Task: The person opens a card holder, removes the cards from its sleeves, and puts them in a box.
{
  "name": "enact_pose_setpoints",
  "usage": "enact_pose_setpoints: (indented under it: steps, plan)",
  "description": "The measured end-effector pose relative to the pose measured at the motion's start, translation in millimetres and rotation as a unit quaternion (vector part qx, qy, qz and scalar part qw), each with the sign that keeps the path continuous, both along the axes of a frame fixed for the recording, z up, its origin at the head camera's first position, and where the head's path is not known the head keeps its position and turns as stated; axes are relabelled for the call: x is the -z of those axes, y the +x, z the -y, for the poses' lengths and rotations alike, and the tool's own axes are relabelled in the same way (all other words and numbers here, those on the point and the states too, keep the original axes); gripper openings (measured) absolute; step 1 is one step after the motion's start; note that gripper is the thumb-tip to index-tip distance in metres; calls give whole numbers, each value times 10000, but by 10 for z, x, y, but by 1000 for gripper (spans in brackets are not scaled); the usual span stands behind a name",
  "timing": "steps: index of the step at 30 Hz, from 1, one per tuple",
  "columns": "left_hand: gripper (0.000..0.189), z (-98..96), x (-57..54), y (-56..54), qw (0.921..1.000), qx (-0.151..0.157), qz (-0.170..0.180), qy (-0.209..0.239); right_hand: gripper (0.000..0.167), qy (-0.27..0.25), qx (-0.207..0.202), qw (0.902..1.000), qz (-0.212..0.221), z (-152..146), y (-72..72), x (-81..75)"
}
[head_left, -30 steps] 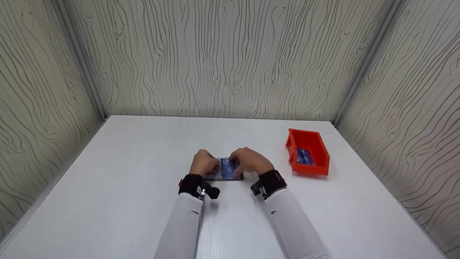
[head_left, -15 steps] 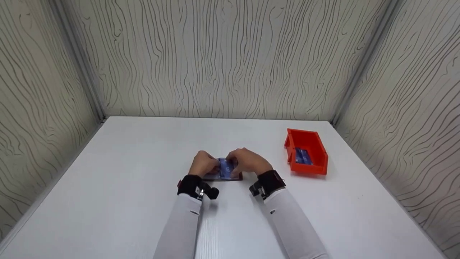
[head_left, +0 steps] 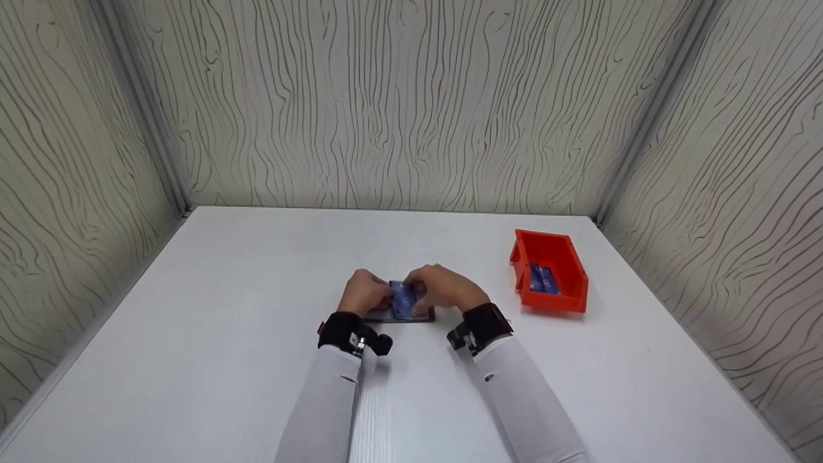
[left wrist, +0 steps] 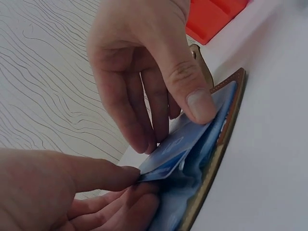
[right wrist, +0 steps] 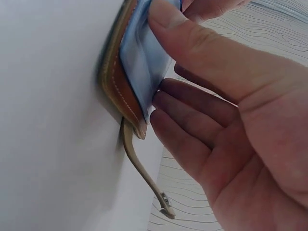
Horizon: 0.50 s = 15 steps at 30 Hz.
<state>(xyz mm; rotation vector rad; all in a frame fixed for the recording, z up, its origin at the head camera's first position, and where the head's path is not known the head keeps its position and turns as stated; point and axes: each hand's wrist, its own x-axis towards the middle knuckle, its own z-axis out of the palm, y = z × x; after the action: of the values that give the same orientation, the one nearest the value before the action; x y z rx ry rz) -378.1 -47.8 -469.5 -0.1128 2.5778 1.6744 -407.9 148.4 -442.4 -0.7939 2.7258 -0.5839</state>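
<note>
A brown leather card holder with stitched edges and clear plastic sleeves lies open on the white table. Over it, a blue card slants between both hands. My left hand pinches the card's left end, thumb on top, with its other fingers against the plastic in the left wrist view. My right hand grips the card across its width, thumb on the near edge and fingertips at the far one. The fingers of both hands partly hide the card and the sleeve beneath it.
To the right on the table stands a red-orange bin holding blue cards. A narrow strap with a metal snap sticks out from the holder. Wood-patterned panels wall in the table's back and sides.
The blue card has shifted slightly left and now tilts a little over the holder. My right hand has edged left with it; my left hand has hardly moved.
</note>
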Motion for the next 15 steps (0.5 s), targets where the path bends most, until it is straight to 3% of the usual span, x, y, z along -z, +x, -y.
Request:
enact_pose_setpoints:
  steps: [8, 15]
  plan:
    - [22, -36, 23, -31, 9997, -67, -70, -244, 52, -99, -392, 9985, -376, 2, 8, -38]
    - [23, -44, 31, -24, 9992, -149, -110, -357, 48, -242, -451, 9985, -204, 43, 24, -2]
